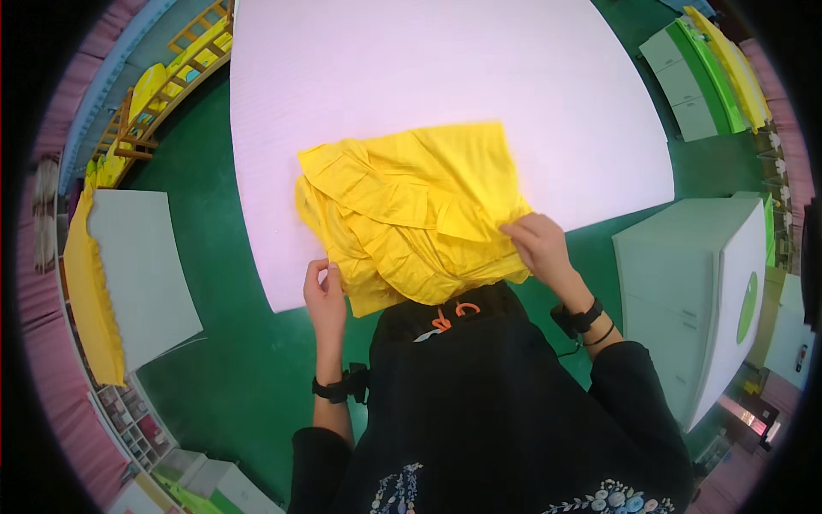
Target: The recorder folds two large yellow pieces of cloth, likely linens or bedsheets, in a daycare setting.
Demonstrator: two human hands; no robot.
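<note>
Uneven pulling could bunch the yellow cloth (402,206), and its overhang could drag it off the pale table (428,60). Ruffled and creased in layers, it lies across the near edge, the right hand (539,244) pinching its side; whether the left hand (325,295) grips is unclear.

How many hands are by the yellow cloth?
2: the left hand is at the lower left edge of the yellow cloth, and the right hand pinches its right side. No other hands show.
</note>
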